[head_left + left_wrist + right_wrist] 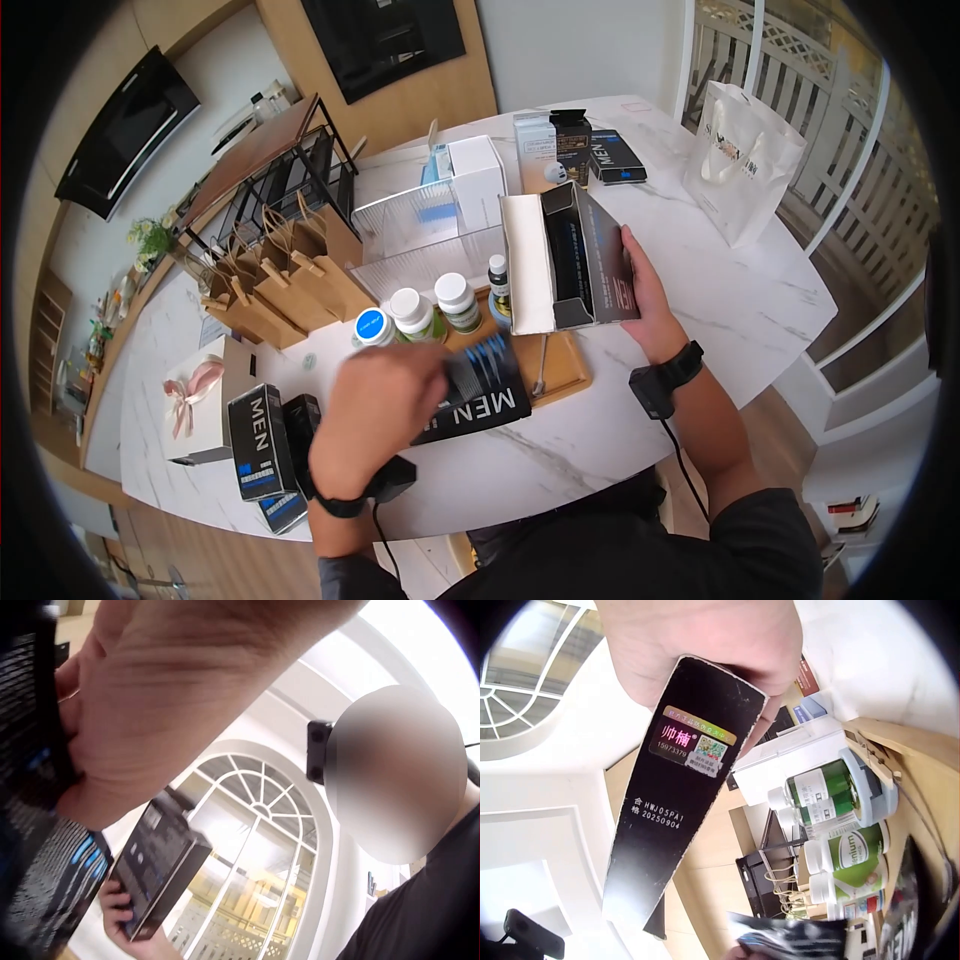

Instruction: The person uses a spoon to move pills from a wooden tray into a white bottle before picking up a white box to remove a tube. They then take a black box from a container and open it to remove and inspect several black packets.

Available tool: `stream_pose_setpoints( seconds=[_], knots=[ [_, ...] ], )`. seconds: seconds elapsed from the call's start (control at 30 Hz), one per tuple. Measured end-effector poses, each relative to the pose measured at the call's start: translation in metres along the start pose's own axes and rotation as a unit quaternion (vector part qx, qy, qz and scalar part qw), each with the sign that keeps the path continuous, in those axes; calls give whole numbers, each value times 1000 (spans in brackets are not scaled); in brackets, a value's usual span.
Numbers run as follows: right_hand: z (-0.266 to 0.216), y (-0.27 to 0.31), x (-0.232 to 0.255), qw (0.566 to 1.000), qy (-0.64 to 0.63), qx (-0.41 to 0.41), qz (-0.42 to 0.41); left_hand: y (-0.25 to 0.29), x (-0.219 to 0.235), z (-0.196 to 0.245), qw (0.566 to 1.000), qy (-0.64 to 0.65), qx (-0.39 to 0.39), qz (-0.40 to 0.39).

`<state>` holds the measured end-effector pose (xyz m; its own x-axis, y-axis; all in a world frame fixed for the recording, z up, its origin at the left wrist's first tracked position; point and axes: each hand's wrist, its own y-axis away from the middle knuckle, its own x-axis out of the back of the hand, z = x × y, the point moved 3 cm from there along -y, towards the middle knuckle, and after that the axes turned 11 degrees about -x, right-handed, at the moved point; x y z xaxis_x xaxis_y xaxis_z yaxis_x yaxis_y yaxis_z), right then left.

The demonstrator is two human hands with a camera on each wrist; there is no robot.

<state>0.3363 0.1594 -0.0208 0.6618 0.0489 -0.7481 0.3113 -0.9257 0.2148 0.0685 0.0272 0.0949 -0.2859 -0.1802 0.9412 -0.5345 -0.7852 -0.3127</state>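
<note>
My right hand (652,300) grips a black carton (610,260) by its right side. Its white-lined flap (528,262) hangs folded out, and its dark inside faces up. In the right wrist view the carton's narrow end (682,787) shows a shiny label and printed numbers. My left hand (375,405), blurred, pinches a black packet with blue streaks (482,362); the same packet (45,855) fills the left edge of the left wrist view. Below it, a second black packet marked MEN (500,405) lies over the front of the wooden tray (572,372).
White-capped bottles (410,312) and a small dark bottle (498,280) stand behind the packets. A metal spoon (541,370) rests on the tray. Left are MEN boxes (257,440), a ribboned gift box (205,400) and paper bags (290,275). Behind stands a clear organizer (430,235); right, a white bag (745,165).
</note>
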Motion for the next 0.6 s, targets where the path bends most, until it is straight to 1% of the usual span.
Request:
stream_pose_setpoints(
  seconds=[0.07,0.1,0.13,0.17,0.23,0.27,0.33,0.4,0.43,0.53,0.57,0.6],
  knots=[
    [-1,-3,4,1000,-7,-4,-7,7,33,6,987,-93,89,95],
    [-2,-3,3,1000,-7,-2,-7,10,41,5,966,-149,68,202],
    [-1,-1,1,1000,0,-9,-6,14,47,5,929,-203,47,305],
    [1,0,-1,1000,8,-17,-5,14,46,7,929,-204,46,306],
    [5,-1,-1,1000,22,-20,-5,19,45,19,870,-257,-5,420],
    [7,-2,-1,999,37,-25,-5,13,38,21,874,-249,-82,409],
    [9,-4,1,999,47,-22,-15,10,19,30,900,-281,-165,291],
    [10,-5,2,999,44,-15,-11,-2,9,35,897,-273,-262,227],
    [10,-5,1,999,45,-11,-14,-4,3,35,905,-263,-271,194],
    [6,-3,-1,999,45,0,-27,-6,6,28,909,-258,-273,182],
    [5,-3,-1,998,56,4,-22,-4,10,28,921,-249,-249,165],
    [5,-2,-1,998,66,8,-16,-4,13,27,918,-254,-258,162]
  ],
)
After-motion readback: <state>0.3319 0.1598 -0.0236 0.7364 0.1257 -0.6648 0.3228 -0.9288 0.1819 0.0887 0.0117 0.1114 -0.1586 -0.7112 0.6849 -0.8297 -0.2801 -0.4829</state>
